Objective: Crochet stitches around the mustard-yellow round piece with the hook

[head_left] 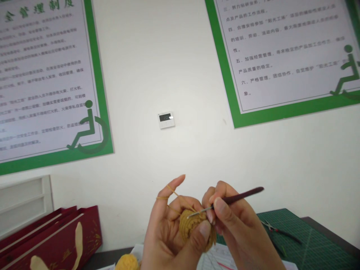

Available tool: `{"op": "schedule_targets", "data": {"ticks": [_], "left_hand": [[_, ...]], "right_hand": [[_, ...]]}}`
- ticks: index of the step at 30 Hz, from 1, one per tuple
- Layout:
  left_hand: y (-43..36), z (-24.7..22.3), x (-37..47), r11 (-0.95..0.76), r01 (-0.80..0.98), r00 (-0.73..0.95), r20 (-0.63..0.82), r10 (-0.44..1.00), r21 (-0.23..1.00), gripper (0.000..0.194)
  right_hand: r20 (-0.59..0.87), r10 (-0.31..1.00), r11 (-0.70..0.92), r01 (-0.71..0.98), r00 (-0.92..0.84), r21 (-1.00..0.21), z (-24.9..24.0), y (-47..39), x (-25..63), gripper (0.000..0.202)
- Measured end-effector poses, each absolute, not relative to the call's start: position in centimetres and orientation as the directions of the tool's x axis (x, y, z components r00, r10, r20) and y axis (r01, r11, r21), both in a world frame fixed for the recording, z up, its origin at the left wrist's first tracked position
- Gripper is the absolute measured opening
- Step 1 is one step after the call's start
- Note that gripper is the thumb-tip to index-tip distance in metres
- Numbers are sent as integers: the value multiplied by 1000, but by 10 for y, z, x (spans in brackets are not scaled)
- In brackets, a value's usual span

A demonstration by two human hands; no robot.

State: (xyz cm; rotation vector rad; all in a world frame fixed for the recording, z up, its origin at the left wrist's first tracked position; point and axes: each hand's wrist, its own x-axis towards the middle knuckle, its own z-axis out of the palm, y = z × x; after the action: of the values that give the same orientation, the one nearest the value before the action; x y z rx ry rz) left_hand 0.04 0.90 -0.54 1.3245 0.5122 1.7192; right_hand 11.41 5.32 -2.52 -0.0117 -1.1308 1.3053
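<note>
My left hand (177, 225) pinches a mustard-brown crocheted piece (189, 229) between thumb and fingers. A strand of the same yarn loops round its raised index finger and runs down to the piece. Thumb and fingers of my right hand (227, 210) close on a crochet hook (244, 194) with a dark red handle. The hook's metal shaft lies across the top of the piece, its tip near the piece's upper left. Both hands are close together at the lower middle of the view.
A yellow yarn ball (127, 262) sits below left. Dark red gift bags (87, 232) stand at the left. On the right, pliers (281, 230) lie on a green cutting mat (315, 243). Printed papers (216, 257) are under the hands. Behind is a white wall with green-framed posters (239, 120).
</note>
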Motion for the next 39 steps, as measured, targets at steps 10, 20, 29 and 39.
{"op": "schedule_targets", "data": {"ticks": [10,20,29,39], "left_hand": [[3,-2,9,-573,-386,-95,586,804,723,115],[5,2,-4,-499,-426,3,552,834,755,110],[5,1,-5,-603,-307,-132,594,793,736,80],[5,1,-3,-459,-449,-35,498,866,767,116]], "right_hand": [[615,758,318,-702,-215,-637,-27,54,116,33],[513,784,64,-777,-350,-626,-21,53,121,36],[514,823,173,-755,-243,-633,-25,55,115,37],[962,130,992,-30,239,-126,-39,53,125,46]]}}
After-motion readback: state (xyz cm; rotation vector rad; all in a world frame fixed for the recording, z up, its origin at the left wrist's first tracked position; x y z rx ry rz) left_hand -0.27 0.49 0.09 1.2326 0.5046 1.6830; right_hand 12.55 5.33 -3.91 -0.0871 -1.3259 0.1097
